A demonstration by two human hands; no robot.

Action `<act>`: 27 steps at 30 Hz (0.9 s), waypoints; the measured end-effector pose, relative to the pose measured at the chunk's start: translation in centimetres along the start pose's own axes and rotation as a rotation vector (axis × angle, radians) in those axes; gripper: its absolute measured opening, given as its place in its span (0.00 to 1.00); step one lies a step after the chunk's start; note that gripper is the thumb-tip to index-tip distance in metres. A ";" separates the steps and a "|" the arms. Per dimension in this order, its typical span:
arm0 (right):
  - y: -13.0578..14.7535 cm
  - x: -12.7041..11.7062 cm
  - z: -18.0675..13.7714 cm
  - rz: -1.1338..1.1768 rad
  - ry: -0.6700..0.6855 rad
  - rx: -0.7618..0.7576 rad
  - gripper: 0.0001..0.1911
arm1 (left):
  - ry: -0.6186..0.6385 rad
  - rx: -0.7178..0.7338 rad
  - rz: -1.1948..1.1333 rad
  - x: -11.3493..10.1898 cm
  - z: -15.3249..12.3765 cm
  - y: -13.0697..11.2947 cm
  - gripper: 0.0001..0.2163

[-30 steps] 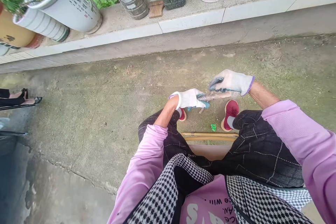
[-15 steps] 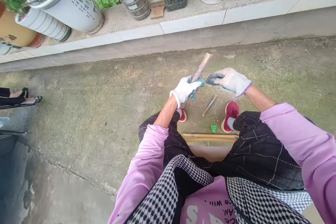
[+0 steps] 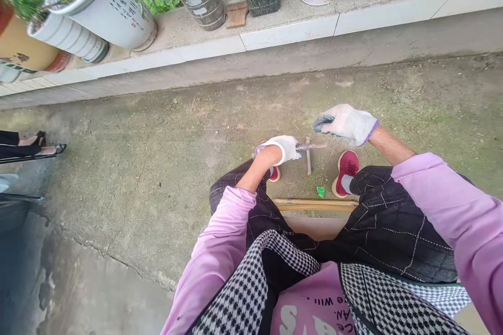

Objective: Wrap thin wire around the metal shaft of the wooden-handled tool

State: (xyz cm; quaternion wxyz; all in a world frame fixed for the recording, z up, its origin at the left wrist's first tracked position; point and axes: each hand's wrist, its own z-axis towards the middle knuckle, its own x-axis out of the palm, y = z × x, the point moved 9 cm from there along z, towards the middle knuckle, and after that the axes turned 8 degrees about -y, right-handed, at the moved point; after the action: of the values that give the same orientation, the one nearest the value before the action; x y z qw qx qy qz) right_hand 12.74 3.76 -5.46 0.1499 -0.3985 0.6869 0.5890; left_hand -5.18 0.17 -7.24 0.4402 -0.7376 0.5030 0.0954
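Observation:
My left hand [image 3: 286, 147], in a white knitted glove with a dark coated palm, is closed around a short wooden stick [image 3: 316, 146]. That stick lies roughly level, its pale end pointing right. A second, thinner stick [image 3: 308, 163] is on the ground between my shoes; the held stick crosses over it in view, and I cannot tell whether they touch. Up and to the right, my right hand [image 3: 346, 123] hovers in a matching glove with a purple cuff. Its fingers are curled together toward the thumb, and whatever they hold, if anything, is hidden.
A small green scrap [image 3: 320, 191] lies on the concrete ground [image 3: 188, 167] near a yellowish wooden bar [image 3: 314, 205] between my legs. Potted plants, including a large white pot [image 3: 113, 15], line a tiled ledge [image 3: 288, 35] ahead. Another person's feet [image 3: 43, 146] are at far left.
My left hand has lowered and swung the stick from an upward slant to nearly level. The stick on the ground now points more straight ahead. My right hand has shifted slightly right.

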 end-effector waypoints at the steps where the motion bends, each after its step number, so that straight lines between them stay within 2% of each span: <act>1: 0.1 0.2 -0.1 -0.037 -0.004 -0.003 0.08 | -0.072 -0.017 0.017 -0.8 0.7 0.2 0.10; 3: 0.4 0.7 -0.1 -0.044 -0.012 0.010 0.09 | -0.177 -0.031 0.012 -2.2 1.5 0.4 0.07; 5: 0.5 1.0 -0.2 0.040 -0.020 0.044 0.11 | -0.260 -0.032 -0.135 -3.3 1.6 0.5 0.08; 7: 0.4 0.7 0.0 0.159 -0.051 0.072 0.14 | -0.266 -0.018 -0.443 -3.4 1.2 0.2 0.14; 9: 0.3 0.3 0.2 0.221 -0.085 0.070 0.16 | -0.204 0.006 -0.769 -2.7 1.0 -0.4 0.19; 11: 0.1 0.0 0.5 0.157 -0.120 0.046 0.15 | -0.150 0.028 -0.978 -2.0 1.0 -1.2 0.22; 12: 0.0 -0.2 0.6 0.088 -0.145 0.032 0.15 | -0.162 0.032 -1.066 -1.9 1.2 -1.4 0.22; 16: 0.4 -1.0 0.2 -0.114 -0.299 -0.005 0.15 | -0.360 0.017 -1.340 -3.1 2.5 -1.1 0.18; 19: 1.8 -0.7 -0.5 -0.040 -0.322 -0.046 0.14 | -0.508 0.018 -1.400 -4.0 3.2 -1.0 0.21; 22: 3.4 0.9 -0.7 0.099 -0.246 -0.050 0.08 | -0.581 0.021 -1.381 -3.8 3.5 -1.5 0.19; 24: 3.9 2.0 -0.7 0.236 -0.200 0.021 0.08 | -0.565 0.017 -1.352 -3.0 3.7 -2.1 0.18; 27: 3.5 3.9 -1.2 0.574 -0.095 0.217 0.19 | -0.402 0.022 -1.271 -1.2 3.7 -3.5 0.21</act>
State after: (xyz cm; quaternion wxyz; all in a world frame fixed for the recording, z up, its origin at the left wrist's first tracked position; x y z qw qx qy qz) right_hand 8.07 1.17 -5.34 0.0508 -0.1418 0.8224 0.5486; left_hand -1.77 4.13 -6.81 0.5035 -0.8540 -0.1205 -0.0520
